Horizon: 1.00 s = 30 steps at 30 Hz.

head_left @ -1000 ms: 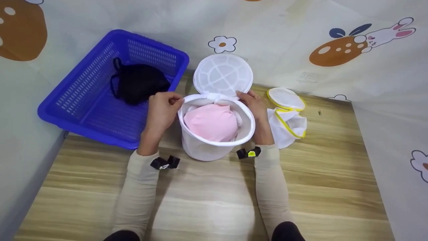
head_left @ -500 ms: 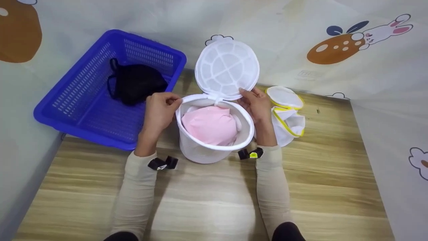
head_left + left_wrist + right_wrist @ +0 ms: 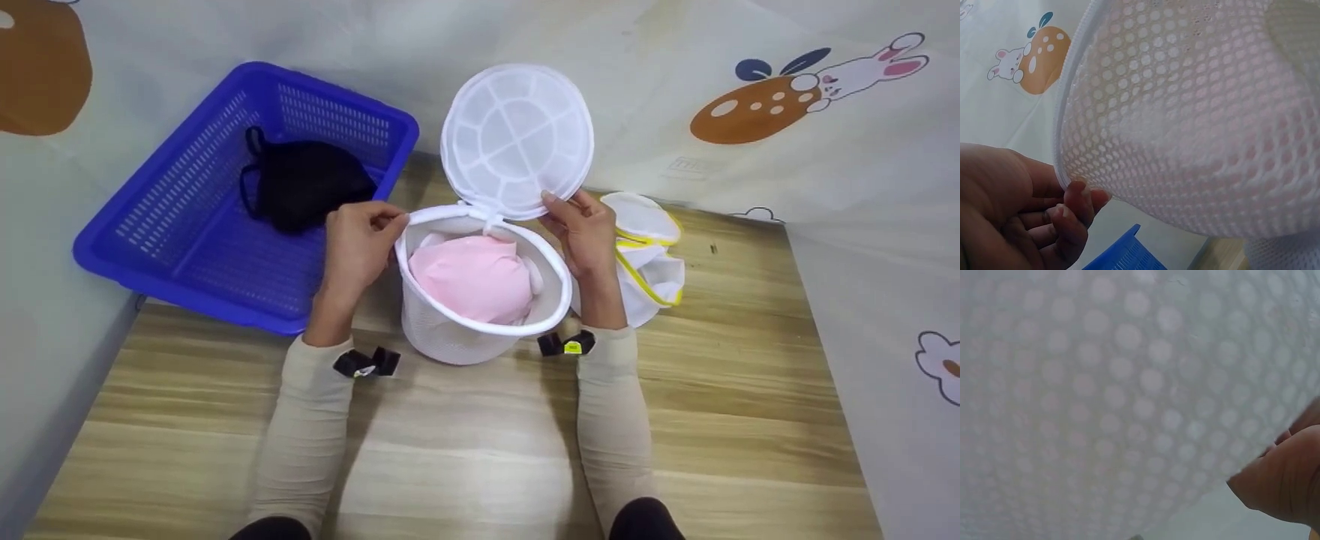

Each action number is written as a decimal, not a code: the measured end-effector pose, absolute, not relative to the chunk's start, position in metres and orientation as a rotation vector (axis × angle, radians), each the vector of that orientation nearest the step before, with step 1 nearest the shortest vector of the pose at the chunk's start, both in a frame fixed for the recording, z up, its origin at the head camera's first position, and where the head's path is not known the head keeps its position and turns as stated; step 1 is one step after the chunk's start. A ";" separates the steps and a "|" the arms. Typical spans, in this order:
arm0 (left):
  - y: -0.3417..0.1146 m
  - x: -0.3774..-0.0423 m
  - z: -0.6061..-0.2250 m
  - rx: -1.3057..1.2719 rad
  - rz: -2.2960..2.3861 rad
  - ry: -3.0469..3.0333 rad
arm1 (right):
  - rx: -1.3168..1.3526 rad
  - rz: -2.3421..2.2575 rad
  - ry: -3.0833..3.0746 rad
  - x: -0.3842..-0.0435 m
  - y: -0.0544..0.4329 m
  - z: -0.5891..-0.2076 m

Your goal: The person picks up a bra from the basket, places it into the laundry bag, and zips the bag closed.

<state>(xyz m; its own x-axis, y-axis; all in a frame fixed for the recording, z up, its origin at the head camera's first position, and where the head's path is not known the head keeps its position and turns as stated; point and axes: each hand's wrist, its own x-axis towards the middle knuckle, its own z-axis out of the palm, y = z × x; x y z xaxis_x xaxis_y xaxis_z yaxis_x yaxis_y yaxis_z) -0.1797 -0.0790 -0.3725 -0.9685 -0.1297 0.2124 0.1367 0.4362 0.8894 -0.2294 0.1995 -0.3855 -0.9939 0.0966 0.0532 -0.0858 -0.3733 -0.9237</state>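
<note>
A round white mesh laundry bag (image 3: 461, 337) stands on the table with its lid raised behind it. Inside lies a smooth pink garment (image 3: 472, 277), probably a padded bra. At the bag's left, my left hand (image 3: 358, 244) pinches the zipped rim between thumb and fingers; the left wrist view shows this grip on the mesh wall (image 3: 1185, 124) up close. My right hand (image 3: 589, 232) pinches the lower right edge of the round lid (image 3: 517, 139), which stands tilted up toward the wall. Blurred mesh (image 3: 1100, 382) fills most of the right wrist view, beside the thumb.
A blue plastic basket (image 3: 202, 300) stands at the left, holding a black strapped garment (image 3: 311, 184). Right of my right hand lies a smaller white mesh bag with yellow trim (image 3: 649, 277), its lid folded back. A patterned sheet (image 3: 637, 97) hangs behind the wooden table (image 3: 457, 450).
The lid has risen and swung slightly right with my right hand, which has moved outward from the bag's rim. My left hand keeps its hold on the rim.
</note>
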 end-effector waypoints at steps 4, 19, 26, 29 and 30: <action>-0.078 -0.181 -0.375 0.004 -1.601 -2.375 | 0.081 2.482 -1.657 -0.228 0.200 -0.384; -0.078 -0.182 -0.375 -0.003 -1.621 -2.391 | 0.180 2.384 -1.612 -0.224 0.199 -0.381; -0.078 -0.181 -0.376 0.013 -1.623 -2.415 | 0.138 2.304 -1.661 -0.223 0.199 -0.381; -0.077 -0.182 -0.376 0.007 -1.609 -2.425 | 0.130 2.252 -1.681 -0.223 0.199 -0.381; -0.077 -0.182 -0.377 0.005 -1.606 -2.427 | 0.132 2.230 -1.693 -0.222 0.199 -0.380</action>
<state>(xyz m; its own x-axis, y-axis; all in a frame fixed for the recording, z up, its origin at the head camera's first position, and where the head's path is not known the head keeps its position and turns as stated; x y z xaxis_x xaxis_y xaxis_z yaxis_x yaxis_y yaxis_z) -0.1817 -0.0773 -0.3765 -0.9734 -0.1292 0.1892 0.1236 0.3992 0.9085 -0.2223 0.1989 -0.3803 -0.9387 0.2092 0.2738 -0.3200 -0.2343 -0.9180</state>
